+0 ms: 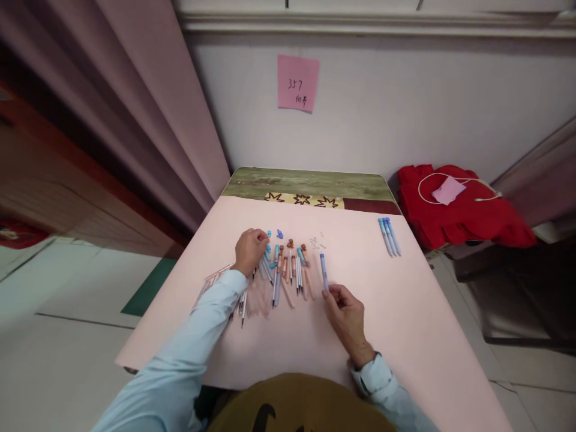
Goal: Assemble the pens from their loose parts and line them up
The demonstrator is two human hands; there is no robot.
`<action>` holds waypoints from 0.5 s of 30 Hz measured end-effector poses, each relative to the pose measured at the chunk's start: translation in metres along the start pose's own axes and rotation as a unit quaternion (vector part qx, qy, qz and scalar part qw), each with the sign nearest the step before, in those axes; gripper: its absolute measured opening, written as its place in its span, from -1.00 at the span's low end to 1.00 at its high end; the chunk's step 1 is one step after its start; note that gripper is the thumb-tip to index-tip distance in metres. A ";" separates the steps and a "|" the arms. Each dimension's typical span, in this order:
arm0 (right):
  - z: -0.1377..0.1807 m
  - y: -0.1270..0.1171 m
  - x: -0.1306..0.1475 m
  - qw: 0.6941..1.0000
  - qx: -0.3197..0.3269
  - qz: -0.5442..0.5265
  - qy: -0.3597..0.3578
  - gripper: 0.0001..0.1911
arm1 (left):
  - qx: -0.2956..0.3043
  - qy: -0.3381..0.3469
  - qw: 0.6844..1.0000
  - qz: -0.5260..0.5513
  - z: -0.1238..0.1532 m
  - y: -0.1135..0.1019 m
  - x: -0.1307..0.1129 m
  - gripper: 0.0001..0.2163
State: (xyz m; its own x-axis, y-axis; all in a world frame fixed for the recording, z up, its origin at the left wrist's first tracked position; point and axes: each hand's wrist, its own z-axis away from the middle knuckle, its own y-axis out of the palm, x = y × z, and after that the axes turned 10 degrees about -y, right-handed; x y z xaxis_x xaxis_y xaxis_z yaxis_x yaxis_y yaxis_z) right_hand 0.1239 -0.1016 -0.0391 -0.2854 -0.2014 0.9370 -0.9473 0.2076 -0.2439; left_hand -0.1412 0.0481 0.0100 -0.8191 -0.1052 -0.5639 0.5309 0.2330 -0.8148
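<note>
Several pen parts [283, 270] lie spread on a pink table [405, 324]: blue and brown barrels, refills and small caps. My left hand [249, 251] rests closed on the left end of this pile, its fingers curled over small blue pieces. My right hand [345, 315] pinches the near end of a light blue pen [324, 271] that lies on the table pointing away from me. Tiny springs [317, 242] lie just beyond that pen.
Three assembled blue pens [389, 236] lie together near the table's far right edge. A red cloth [459, 207] with a white cable and pink note sits right of the table. A pink sticky note [297, 83] hangs on the wall. A curtain [148, 108] hangs at left.
</note>
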 end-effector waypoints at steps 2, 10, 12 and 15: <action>0.000 0.000 0.002 1.000 0.003 -0.005 0.005 -0.70 | 0.014 0.041 0.999 -0.031 -0.009 0.008 -0.002 -0.89; 0.000 0.000 0.000 1.000 0.007 0.003 0.004 -0.72 | 0.108 0.202 0.963 -0.140 -0.029 0.028 -0.021 -0.81; -0.001 0.000 0.000 1.000 0.011 0.006 0.001 -0.74 | 0.117 0.207 0.961 -0.138 -0.032 0.029 -0.021 -0.82; -0.002 0.000 0.000 1.000 0.010 0.016 -0.010 -0.75 | 0.120 0.207 0.963 -0.127 -0.033 0.026 -0.023 -0.84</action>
State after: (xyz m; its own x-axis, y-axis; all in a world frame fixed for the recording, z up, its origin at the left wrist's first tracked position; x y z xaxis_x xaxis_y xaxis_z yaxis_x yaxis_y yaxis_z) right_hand 0.1241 -0.1001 -0.0389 -0.3185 -0.2143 0.9234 -0.9403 0.1945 -0.2792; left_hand -0.1154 0.0890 0.0060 -0.9195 0.2757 -0.2800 0.2955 0.0153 -0.9552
